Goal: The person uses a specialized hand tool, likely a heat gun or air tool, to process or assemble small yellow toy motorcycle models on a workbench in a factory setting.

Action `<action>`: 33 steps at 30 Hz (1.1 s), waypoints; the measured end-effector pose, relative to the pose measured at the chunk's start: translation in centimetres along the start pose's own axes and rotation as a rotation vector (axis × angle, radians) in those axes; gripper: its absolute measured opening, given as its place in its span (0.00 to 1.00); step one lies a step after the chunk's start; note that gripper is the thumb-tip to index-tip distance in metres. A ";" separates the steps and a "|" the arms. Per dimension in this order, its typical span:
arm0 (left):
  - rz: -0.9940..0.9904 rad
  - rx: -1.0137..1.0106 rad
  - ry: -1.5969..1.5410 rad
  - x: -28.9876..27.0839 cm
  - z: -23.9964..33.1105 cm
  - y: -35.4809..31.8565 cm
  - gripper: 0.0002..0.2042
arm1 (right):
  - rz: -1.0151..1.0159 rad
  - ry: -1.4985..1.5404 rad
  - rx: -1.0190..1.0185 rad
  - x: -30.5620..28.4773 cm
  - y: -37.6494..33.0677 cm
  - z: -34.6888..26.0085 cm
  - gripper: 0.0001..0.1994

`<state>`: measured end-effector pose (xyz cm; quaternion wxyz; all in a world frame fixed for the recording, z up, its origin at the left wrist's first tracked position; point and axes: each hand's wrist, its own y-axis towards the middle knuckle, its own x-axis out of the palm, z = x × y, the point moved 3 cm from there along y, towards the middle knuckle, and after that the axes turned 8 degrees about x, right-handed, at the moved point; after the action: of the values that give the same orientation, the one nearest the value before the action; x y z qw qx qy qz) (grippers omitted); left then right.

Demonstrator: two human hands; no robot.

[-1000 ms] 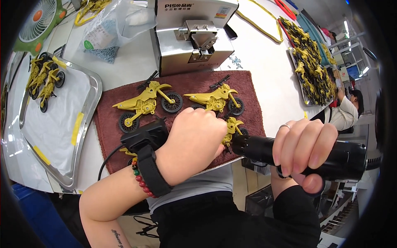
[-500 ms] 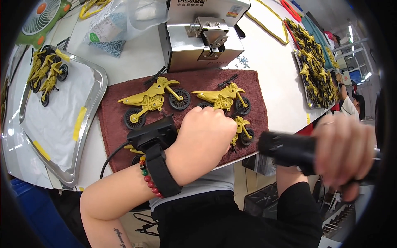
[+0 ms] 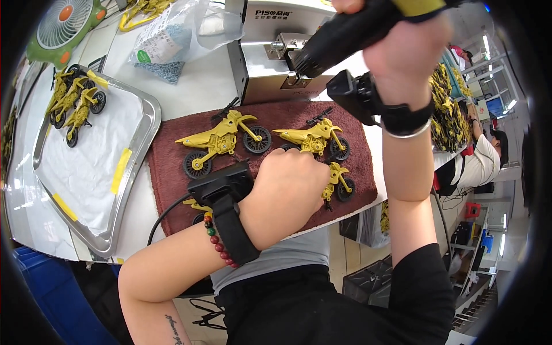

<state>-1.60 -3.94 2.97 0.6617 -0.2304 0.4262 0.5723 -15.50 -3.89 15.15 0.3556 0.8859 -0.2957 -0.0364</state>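
My right hand (image 3: 411, 49) grips a black power screwdriver (image 3: 348, 37), raised in front of the silver screw feeder (image 3: 259, 83). The tool's front end overlaps the feeder's metal outlet; whether they touch, I cannot tell. Knuckles up, my left hand (image 3: 293, 187) is curled low over the brown towel (image 3: 167, 138). Its fingertips, and whatever they hold, are hidden. From its right side protrudes the front of a yellow toy motorcycle (image 3: 338, 179). Two more toy motorcycles, one at left (image 3: 221, 138) and one at right (image 3: 313, 137), lie just beyond that hand. Another toy motorcycle (image 3: 198, 206) is mostly covered by my left wrist.
A metal tray (image 3: 152, 115) at the left holds several toy motorcycles on white cloth. Behind it stand a green fan (image 3: 66, 29) and a plastic bag of small screws (image 3: 164, 46). More yellow motorcycles (image 3: 448, 115) are heaped at the right, near a seated person (image 3: 480, 158).
My right hand has swung up and leftward with the screwdriver, from the right side to the screw feeder. My left hand stays in place over the motorcycles; the whole view has shifted slightly.
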 end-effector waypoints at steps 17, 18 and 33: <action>-0.002 0.004 0.015 0.1 0.1 0.1 0.14 | 0.075 0.046 0.208 -0.1 0.4 -1.3 0.09; -0.002 0.006 0.016 0.1 0.1 0.1 0.14 | 0.079 0.032 0.233 0.0 -0.1 -1.7 0.09; -0.013 -0.026 0.036 -0.1 -0.2 0.0 0.15 | 0.017 -0.005 -0.060 -2.3 1.3 -1.8 0.07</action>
<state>-1.63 -4.19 2.90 0.6547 -0.2521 0.4289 0.5691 -17.57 -2.31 16.97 0.3818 0.8720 -0.3031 -0.0445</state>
